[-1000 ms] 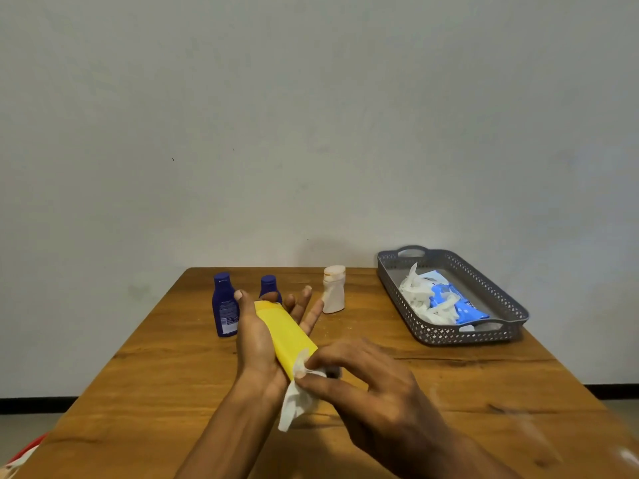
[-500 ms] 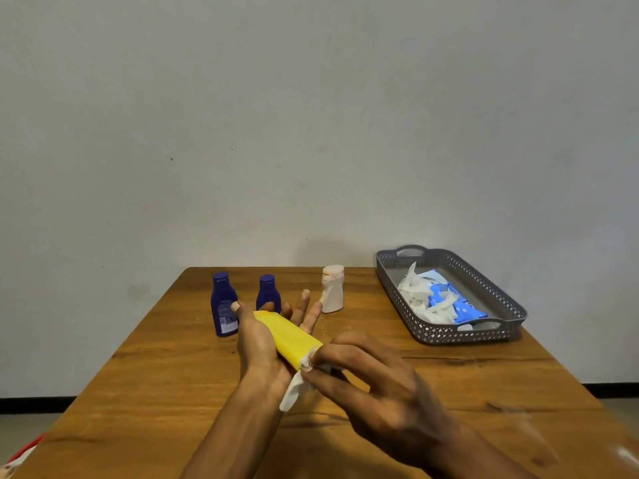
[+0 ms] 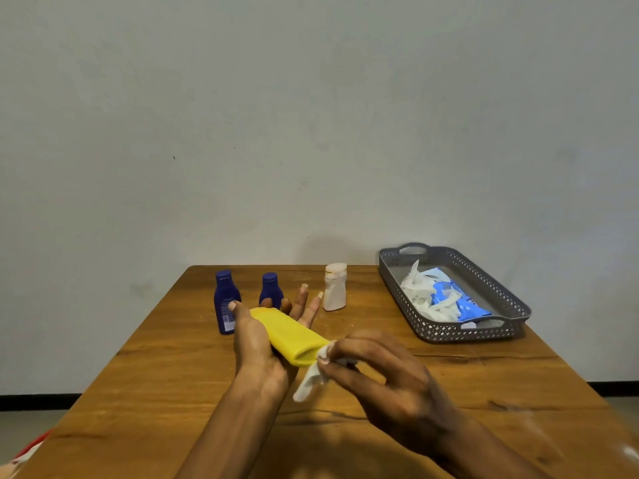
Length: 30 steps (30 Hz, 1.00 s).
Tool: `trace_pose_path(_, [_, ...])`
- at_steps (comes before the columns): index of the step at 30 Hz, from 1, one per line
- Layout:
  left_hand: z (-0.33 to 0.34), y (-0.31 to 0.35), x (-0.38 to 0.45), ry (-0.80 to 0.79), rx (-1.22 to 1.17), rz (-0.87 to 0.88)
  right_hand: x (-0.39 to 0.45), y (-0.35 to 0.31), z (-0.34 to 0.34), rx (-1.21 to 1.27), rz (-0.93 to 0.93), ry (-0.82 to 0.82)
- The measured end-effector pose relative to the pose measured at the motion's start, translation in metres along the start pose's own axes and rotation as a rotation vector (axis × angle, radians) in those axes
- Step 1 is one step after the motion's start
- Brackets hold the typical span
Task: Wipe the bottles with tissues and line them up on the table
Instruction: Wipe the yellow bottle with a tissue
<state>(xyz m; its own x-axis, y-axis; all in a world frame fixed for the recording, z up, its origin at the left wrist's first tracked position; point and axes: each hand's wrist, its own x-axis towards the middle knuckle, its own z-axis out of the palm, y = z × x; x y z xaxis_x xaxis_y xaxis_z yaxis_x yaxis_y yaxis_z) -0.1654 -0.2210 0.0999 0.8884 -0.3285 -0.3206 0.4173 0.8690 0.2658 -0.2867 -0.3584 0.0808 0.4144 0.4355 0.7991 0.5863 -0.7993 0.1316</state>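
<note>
A yellow bottle (image 3: 289,335) lies across the palm of my left hand (image 3: 257,344), whose fingers stretch out straight behind it and whose thumb lies along its left side. My right hand (image 3: 383,375) pinches a white tissue (image 3: 313,376) against the bottle's near end. Farther back on the wooden table (image 3: 166,382), two dark blue bottles (image 3: 225,300) (image 3: 270,288) and a white bottle (image 3: 334,286) stand upright in a row.
A grey perforated tray (image 3: 498,292) sits at the back right, holding a blue tissue pack (image 3: 456,299) and crumpled white tissues (image 3: 420,293). The wall rises just behind the table. Something red shows at the bottom left corner (image 3: 33,447).
My right hand has slid the tissue down the yellow bottle toward its near end. The bottle and left hand have shifted slightly; the standing bottles have not moved.
</note>
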Motion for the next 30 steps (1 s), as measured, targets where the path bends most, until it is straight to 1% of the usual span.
trace_pose_path(2, [-0.001,0.002,-0.002,-0.064,0.003,-0.019,-0.003,0.0,-0.001,0.142,0.147,0.046])
trace_pose_path(4, [-0.001,0.002,-0.005,-0.142,0.052,-0.042,-0.001,-0.007,0.0,0.406,0.372,0.13])
trace_pose_path(6, [0.0,0.002,-0.011,-0.171,0.152,-0.032,0.004,-0.015,0.0,0.701,0.584,0.189])
trace_pose_path(7, [0.0,0.0,-0.013,-0.172,0.208,-0.019,0.006,-0.017,0.0,0.789,0.648,0.198])
trace_pose_path(9, [-0.002,-0.003,-0.017,-0.162,0.323,0.013,0.01,-0.02,0.0,0.873,0.699,0.179])
trace_pose_path(11, [-0.004,-0.004,-0.018,-0.142,0.449,0.061,0.014,-0.023,-0.002,0.931,0.712,0.154])
trace_pose_path(14, [-0.007,-0.002,-0.017,-0.098,0.604,0.125,0.017,-0.025,-0.002,0.884,0.697,0.117])
trace_pose_path(16, [-0.008,-0.003,-0.019,-0.09,0.739,0.227,0.018,-0.025,-0.001,0.813,0.677,0.097])
trace_pose_path(19, [-0.01,-0.011,-0.026,-0.147,0.898,0.37,0.025,-0.018,0.003,0.693,0.653,0.086])
trace_pose_path(21, [-0.011,-0.017,-0.033,-0.255,0.913,0.432,0.033,-0.009,0.005,0.608,0.637,0.099])
trace_pose_path(24, [-0.012,-0.023,-0.04,-0.372,0.916,0.415,0.046,0.006,0.007,0.549,0.622,0.143])
trace_pose_path(27, [-0.016,-0.025,-0.039,-0.375,0.921,0.388,0.052,0.007,0.007,0.481,0.61,0.151])
trace_pose_path(30, [-0.016,-0.022,-0.037,-0.369,0.854,0.372,0.042,-0.008,0.006,0.441,0.551,0.162])
